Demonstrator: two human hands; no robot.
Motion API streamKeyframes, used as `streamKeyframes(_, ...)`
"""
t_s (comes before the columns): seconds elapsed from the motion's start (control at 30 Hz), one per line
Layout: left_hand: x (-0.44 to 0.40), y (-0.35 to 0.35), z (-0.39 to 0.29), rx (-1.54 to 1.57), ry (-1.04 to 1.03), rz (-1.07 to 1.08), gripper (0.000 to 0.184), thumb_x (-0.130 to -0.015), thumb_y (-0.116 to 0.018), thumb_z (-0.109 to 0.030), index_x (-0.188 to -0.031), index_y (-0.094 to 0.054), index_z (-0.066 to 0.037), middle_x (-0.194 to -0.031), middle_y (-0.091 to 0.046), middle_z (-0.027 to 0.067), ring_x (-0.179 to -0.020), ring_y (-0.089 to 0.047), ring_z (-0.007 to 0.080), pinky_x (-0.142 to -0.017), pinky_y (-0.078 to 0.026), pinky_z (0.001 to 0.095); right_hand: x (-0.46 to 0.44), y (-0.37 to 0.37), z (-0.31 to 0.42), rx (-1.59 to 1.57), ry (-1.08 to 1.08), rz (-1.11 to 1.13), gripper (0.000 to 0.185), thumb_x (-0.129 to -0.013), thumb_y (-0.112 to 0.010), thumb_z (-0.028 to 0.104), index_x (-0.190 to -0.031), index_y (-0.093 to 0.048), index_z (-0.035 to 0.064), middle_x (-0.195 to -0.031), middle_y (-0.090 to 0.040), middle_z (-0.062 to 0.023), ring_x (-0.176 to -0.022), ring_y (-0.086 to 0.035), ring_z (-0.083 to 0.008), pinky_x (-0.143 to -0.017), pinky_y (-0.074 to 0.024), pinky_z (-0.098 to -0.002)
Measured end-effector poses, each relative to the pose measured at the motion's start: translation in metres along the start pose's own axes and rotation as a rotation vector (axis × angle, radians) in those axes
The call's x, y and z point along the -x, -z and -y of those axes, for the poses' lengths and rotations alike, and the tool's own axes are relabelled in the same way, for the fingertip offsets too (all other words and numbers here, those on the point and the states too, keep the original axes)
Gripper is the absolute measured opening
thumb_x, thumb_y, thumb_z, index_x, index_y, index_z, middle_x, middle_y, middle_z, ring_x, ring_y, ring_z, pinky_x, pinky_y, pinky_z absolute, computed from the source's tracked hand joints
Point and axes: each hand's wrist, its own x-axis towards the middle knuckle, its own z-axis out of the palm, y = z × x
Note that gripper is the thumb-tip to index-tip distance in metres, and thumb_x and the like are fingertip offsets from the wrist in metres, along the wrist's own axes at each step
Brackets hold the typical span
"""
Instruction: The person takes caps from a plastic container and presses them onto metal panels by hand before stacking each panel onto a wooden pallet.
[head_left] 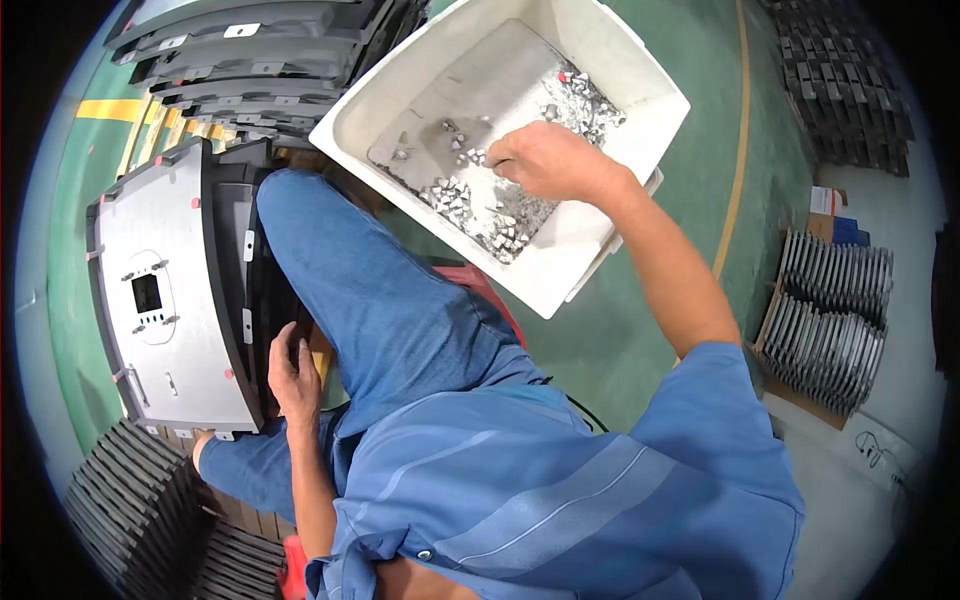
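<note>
Inside a white plastic bin (350, 125), my right hand (548, 160) is closed, thumb and fingertips pressed together; what they hold, if anything, is too small to make out. Small silvery-white pieces (455, 200) lie loose on the bin floor around it, mixed with pale powder. My left hand (294, 378) hangs beside my knee, near the dark edge of a large grey panel (180, 290). Its fingers are loosely curled and apart from the thumb, with nothing seen in them. The panel has a square opening, several small studs and pink dots.
Dark curved panels (250, 70) are stacked at the upper left. More dark parts (140, 500) stand in rows at the lower left. Racked metal parts (830, 320) and another dark stack (840, 80) line the right side. A yellow line (741, 150) crosses the green floor.
</note>
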Motion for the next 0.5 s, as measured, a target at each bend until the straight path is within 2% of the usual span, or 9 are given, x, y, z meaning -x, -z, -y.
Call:
streamKeyframes(0.07,0.000,0.000,0.001,0.006,0.023,0.017,0.024,-0.088,-0.055,-0.003,-0.111,-0.058,-0.001,-0.104,-0.062,0.0144,-0.098,-0.060,0.0279,-0.085,-0.046,0.0330,0.004,0.010,0.004,0.004,-0.063,0.210,0.016,-0.076,-0.056,0.010,-0.087,-0.067,0.0048,-0.082,-0.065,-0.0176,-0.080,-0.061,-0.0349,-0.072,-0.0485,-0.0406)
streamKeyframes(0.1,-0.001,-0.001,0.001,0.011,0.047,0.028,0.023,-0.088,-0.055,-0.003,-0.111,-0.058,-0.001,-0.105,-0.062,0.0144,-0.098,-0.060,0.0279,-0.085,-0.046,0.0329,0.007,0.011,0.004,0.007,-0.026,0.304,0.014,-0.074,-0.056,0.010,-0.083,-0.067,0.0049,-0.079,-0.065,-0.0163,-0.077,-0.061,-0.0347,-0.070,-0.0479,-0.0413)
streamKeyframes(0.13,0.000,-0.001,0.000,0.012,0.049,0.031,0.023,-0.088,-0.055,-0.003,-0.111,-0.058,-0.001,-0.105,-0.062,0.0144,-0.098,-0.060,0.0279,-0.085,-0.046,0.0329,0.009,0.009,0.004,0.006,-0.028,0.307,0.014,-0.074,-0.056,0.010,-0.083,-0.067,0.0049,-0.079,-0.065,-0.0163,-0.077,-0.061,-0.0347,-0.070,-0.0479,-0.0413)
streamKeyframes(0.2,-0.001,-0.001,-0.003,0.019,0.046,0.027,0.023,-0.088,-0.054,-0.003,-0.111,-0.058,-0.001,-0.105,-0.062,0.0144,-0.098,-0.060,0.0274,-0.085,-0.046,0.0324,0.015,0.003,0.008,0.044,-0.025,0.485,0.014,-0.073,-0.057,0.010,-0.082,-0.067,0.0057,-0.076,-0.065,-0.0154,-0.075,-0.062,-0.0345,-0.069,-0.0482,-0.0418)
streamKeyframes(0.33,0.001,-0.005,0.011,0.012,0.062,0.047,0.023,-0.088,-0.055,-0.003,-0.111,-0.058,0.000,-0.103,-0.062,0.0142,-0.094,-0.062,0.0268,-0.083,-0.047,0.0320,0.021,-0.014,0.015,0.233,0.028,0.459,0.012,-0.068,-0.057,0.007,-0.075,-0.068,0.0046,-0.076,-0.065,-0.0181,-0.076,-0.063,-0.0356,-0.067,-0.0499,-0.0443)
streamKeyframes(0.5,-0.002,0.000,-0.002,0.034,0.048,0.048,0.023,-0.088,-0.055,-0.002,-0.111,-0.058,-0.001,-0.103,-0.063,0.0140,-0.094,-0.062,0.0244,-0.082,-0.048,0.0308,0.023,-0.015,0.014,0.192,0.024,0.478,0.012,-0.068,-0.058,0.007,-0.074,-0.067,0.0022,-0.075,-0.064,-0.0192,-0.075,-0.063,-0.0363,-0.066,-0.0499,-0.0447)
